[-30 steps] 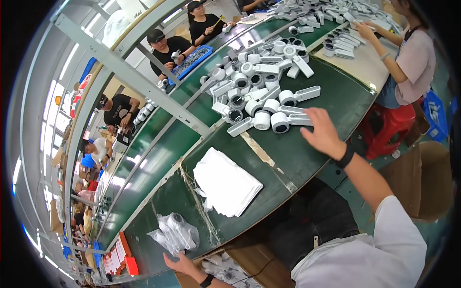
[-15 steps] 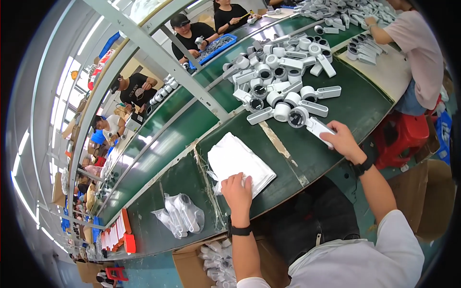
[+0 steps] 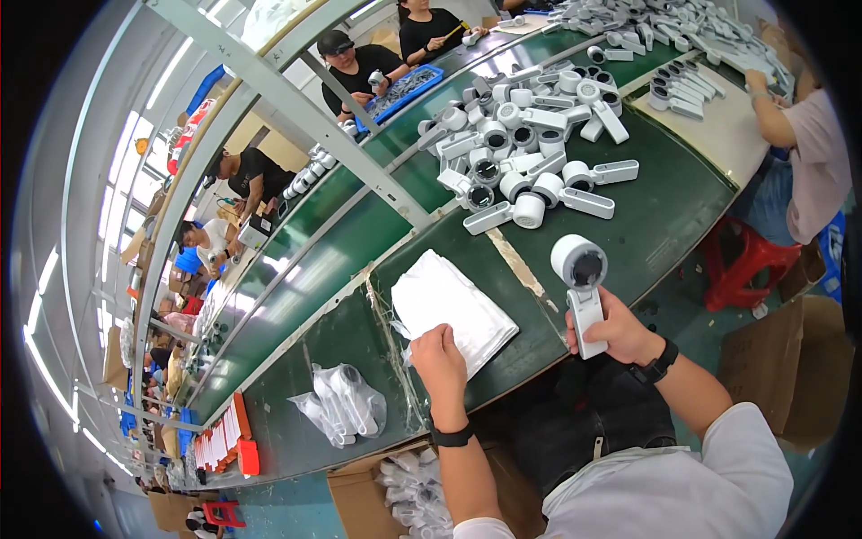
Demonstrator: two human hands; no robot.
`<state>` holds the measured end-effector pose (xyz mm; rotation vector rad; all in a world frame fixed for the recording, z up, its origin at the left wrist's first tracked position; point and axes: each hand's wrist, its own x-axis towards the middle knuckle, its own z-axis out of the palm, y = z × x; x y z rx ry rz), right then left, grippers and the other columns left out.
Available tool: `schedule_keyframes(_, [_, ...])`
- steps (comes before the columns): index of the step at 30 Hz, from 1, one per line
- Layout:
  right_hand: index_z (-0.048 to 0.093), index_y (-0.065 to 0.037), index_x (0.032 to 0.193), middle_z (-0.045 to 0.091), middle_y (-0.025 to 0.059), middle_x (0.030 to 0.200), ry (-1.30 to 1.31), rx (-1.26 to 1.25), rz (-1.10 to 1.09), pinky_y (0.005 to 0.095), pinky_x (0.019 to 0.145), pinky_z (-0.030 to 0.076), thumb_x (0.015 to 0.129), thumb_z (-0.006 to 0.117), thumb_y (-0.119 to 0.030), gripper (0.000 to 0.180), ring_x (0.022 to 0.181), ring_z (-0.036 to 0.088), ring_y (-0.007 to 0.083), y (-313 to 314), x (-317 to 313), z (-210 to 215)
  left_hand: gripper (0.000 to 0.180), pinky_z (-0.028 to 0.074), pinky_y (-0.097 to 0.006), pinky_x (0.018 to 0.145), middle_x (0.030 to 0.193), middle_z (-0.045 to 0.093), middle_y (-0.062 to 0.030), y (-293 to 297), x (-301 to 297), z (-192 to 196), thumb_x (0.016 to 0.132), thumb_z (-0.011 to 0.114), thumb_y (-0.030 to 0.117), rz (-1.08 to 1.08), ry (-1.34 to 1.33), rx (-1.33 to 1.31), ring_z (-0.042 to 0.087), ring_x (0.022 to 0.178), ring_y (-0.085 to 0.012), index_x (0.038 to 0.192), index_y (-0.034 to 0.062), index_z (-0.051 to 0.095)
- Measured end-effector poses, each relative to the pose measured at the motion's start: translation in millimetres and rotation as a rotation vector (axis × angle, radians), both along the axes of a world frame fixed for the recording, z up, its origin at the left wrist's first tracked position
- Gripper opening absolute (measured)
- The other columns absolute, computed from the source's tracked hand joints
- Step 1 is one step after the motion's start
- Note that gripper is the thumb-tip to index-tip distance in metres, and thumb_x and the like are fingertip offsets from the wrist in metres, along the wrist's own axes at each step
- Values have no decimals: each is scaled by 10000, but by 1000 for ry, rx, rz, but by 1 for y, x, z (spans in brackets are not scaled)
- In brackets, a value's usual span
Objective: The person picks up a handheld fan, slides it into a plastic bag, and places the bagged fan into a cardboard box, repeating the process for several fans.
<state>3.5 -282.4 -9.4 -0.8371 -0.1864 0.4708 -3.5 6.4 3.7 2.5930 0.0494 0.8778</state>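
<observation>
Two changes since half a second ago. Right hand [image 3: 620,328] has lifted one white device [image 3: 582,292] off the far pile [image 3: 530,153]; it now sits upright over the near table [image 3: 664,225] edge, fingers wrapped round the handle. Left hand [image 3: 440,355] has slid down the bag stack [image 3: 449,310], fingers pinching its near edge. Judgement: bagging step is starting.
</observation>
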Motion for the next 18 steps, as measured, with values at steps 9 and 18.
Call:
schedule_keyframes(9, [533, -23, 1149, 640, 64, 984, -183, -319, -177, 271, 674, 517, 694, 804, -87, 533, 814, 604, 112, 60, -22, 11, 189, 475, -229, 682, 840, 677, -42, -65, -39, 2, 916, 644, 125, -181, 206, -791, 579, 762, -82, 990, -46, 673])
schedule_keyframes(18, [571, -17, 1048, 638, 21, 891, -144, -418, -320, 271, 713, 509, 699, 765, -75, 403, 791, 592, 91, 80, -18, 10, 184, 467, -220, 684, 839, 661, -47, -73, -45, -13, 922, 643, 119, -214, 215, -1163, 569, 738, -86, 967, -59, 665])
